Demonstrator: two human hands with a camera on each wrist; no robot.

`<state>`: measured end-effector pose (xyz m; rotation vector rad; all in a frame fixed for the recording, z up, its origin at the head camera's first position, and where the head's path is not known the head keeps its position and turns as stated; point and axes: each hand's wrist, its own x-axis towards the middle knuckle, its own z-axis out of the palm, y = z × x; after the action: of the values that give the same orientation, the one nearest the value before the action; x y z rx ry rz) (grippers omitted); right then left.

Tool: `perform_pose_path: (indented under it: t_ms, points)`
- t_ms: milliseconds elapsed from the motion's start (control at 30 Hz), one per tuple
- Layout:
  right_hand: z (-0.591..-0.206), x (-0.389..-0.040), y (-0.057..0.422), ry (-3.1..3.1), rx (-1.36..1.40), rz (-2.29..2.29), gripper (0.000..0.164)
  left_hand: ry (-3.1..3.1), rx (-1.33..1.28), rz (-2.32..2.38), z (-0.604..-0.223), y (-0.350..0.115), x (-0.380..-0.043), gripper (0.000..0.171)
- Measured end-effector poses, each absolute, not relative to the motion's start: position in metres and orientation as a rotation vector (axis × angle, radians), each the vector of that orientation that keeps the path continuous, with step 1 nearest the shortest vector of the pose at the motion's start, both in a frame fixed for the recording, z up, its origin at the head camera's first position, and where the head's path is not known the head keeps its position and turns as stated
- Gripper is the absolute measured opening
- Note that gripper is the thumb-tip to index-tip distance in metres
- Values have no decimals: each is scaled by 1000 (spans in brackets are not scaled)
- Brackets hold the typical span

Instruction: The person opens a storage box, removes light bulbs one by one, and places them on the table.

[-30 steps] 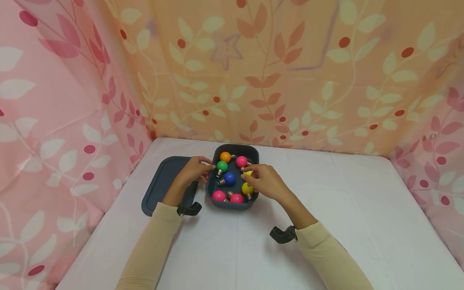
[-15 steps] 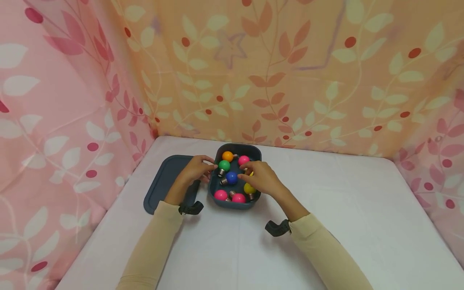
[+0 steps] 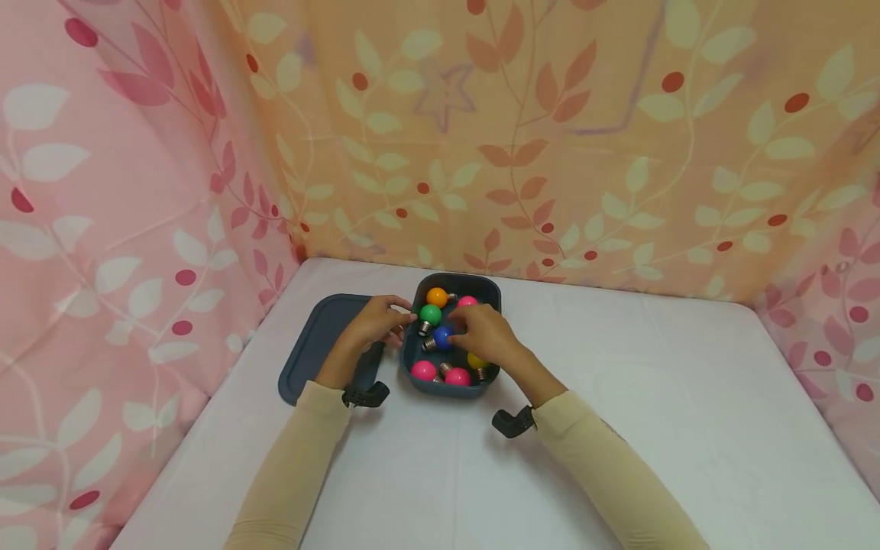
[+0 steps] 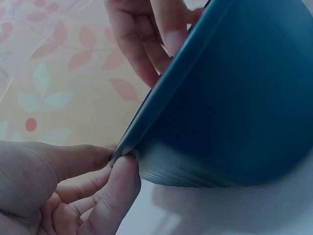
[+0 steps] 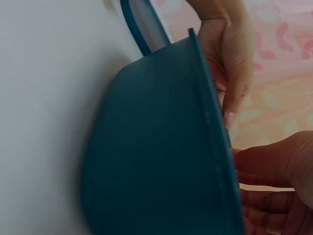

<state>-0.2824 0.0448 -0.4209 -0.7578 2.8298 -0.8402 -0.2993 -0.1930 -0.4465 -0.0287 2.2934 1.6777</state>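
Note:
A dark blue-grey plastic box [image 3: 450,391] holds several coloured light bulbs. At its left rim, my left hand [image 3: 374,321] pinches the edge between thumb and finger, as the left wrist view shows with the box wall [image 4: 220,107]. My right hand [image 3: 488,334] reaches in over the right rim, thumb and index finger apart beside the blue bulb [image 3: 443,338]; whether they touch it is unclear. Near them lie a green bulb [image 3: 430,314], an orange bulb [image 3: 436,297] and pink bulbs [image 3: 457,376]. My right hand partly covers a yellow bulb [image 3: 476,360] and another pink one.
A flat dark lid [image 3: 316,347] lies left of the box, partly under my left forearm. White cloth covers the table [image 3: 619,397]. Floral curtains [image 3: 550,137] stand behind and at both sides.
My right hand has shifted left from the yellow bulbs toward the blue bulb, its fingers going deeper into the box. The left hand stays at the rim. The view has drifted slightly.

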Motion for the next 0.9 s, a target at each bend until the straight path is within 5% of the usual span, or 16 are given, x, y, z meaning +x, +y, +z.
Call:
perform_pose_path:
  t_ms: [900]
  points:
    - [-435, -290, 27, 2922, -824, -492, 45, 2273, -71, 1718, -448, -191, -301, 35]
